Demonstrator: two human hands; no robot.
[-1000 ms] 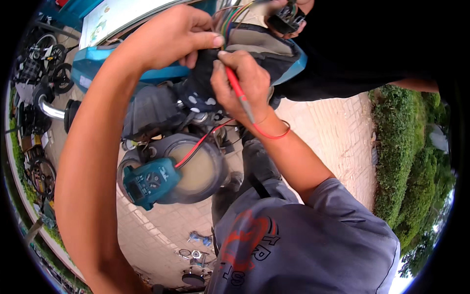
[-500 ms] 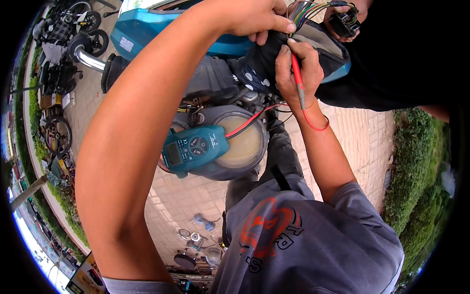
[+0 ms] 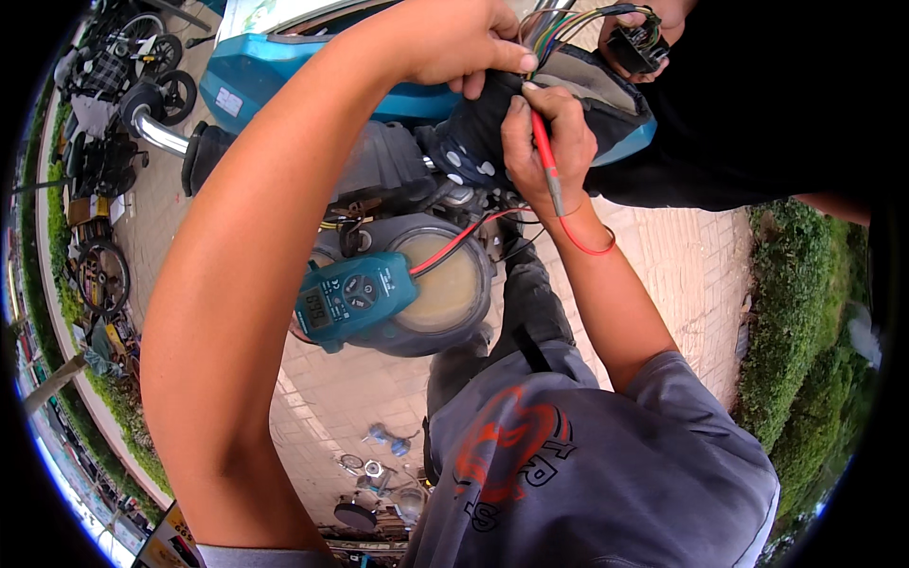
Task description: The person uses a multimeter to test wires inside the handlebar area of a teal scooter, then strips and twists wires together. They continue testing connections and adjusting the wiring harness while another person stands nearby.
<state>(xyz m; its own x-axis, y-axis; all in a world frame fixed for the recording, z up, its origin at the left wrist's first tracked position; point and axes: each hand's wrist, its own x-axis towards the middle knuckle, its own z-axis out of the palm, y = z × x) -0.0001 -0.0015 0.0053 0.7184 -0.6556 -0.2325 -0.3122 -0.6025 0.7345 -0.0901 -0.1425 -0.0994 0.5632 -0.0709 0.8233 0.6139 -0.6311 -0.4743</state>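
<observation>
My left hand pinches the bundle of coloured wires above the scooter's blue bodywork and dark padded cover. My right hand grips a red test probe, its tip end up among the wires just below my left thumb; the exact contact is hidden. The probe's red lead loops down past my wrist. A teal meter, its screen showing digits, rests on the scooter's round lamp. At the upper right, another person's hand holds a black connector on the wires.
The other person's dark clothing fills the upper right. A chrome handlebar sticks out left. Parked bikes and clutter line the far left. Loose parts lie on the paving. A hedge runs along the right.
The view shifted: hands and scooter moved up and right, then slightly back left. Both hands keep their hold at the wires. The meter's screen shows clear digits now, unlike half a second ago.
</observation>
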